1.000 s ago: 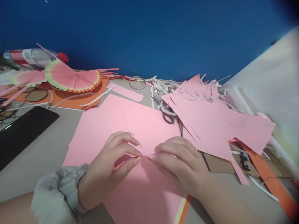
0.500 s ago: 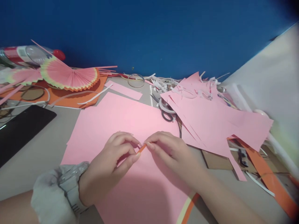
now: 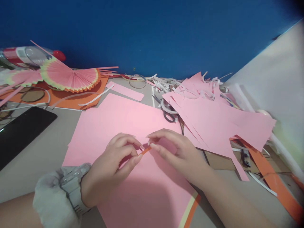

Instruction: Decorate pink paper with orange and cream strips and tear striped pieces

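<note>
My left hand (image 3: 121, 155) pinches a narrow orange paper edge (image 3: 145, 150) between thumb and fingers. At the other end of that edge is my right hand (image 3: 177, 152), its thumb and fingertips pressed on it. Whether this edge belongs to the pink paper below is hidden by the fingers. Under both hands lies a large pink paper sheet (image 3: 142, 196); a yellow and orange border (image 3: 190, 210) runs along its lower right. Another pink sheet (image 3: 118, 110) extends beyond the hands.
Black-handled scissors (image 3: 169, 116) lie by cut pink paper (image 3: 206, 120) and white paper scraps (image 3: 166, 85). Leftward are a black phone (image 3: 26, 134), a pleated paper fan (image 3: 73, 79) and a plastic bottle (image 3: 35, 56). An orange strip (image 3: 268, 177) lies right; a blue wall stands behind.
My right index finger has lifted and spread a little from its thumb, and the right hand has shifted slightly. More of the orange edge shows. The left hand holds nearly still.
</note>
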Available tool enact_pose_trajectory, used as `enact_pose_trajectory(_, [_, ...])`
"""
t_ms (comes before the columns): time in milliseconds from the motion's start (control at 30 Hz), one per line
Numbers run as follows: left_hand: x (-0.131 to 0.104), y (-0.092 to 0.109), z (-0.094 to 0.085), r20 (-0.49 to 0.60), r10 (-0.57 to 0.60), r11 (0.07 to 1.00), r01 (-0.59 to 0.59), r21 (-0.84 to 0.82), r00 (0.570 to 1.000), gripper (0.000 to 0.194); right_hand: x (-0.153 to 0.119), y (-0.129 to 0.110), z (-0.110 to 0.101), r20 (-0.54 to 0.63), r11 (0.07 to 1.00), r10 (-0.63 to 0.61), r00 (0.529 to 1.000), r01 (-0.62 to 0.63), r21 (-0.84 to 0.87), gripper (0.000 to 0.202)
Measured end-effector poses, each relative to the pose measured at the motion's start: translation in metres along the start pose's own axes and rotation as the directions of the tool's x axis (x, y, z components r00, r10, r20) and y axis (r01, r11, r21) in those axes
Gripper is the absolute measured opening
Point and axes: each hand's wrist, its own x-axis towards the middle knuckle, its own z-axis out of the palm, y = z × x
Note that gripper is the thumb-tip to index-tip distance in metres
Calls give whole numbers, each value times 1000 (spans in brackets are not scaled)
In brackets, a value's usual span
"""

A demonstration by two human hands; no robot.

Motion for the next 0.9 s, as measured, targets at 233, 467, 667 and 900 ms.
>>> enact_pose_trajectory(233, [-2,0,1,9,-20,999,20,27,1000,16,1,1,3,56,983,-47,997,56,-177,14])
enact_pose_trajectory(467, [0,-2,1,20,-13,999,12,39,1000,17,3,5,-5,-28,984,-27,999,22,-175,13])
enact_pose_trajectory(667, [-1,-3,3,20,-9,1000,9,14,1000,17,1,3,-5,68,965,-151,986,162,-206,17])
enact_pose_trajectory(900, [0,0,2,2,-18,1000,18,17,1000,20,4,13,-2,190,763,-380,905,423,-488,19])
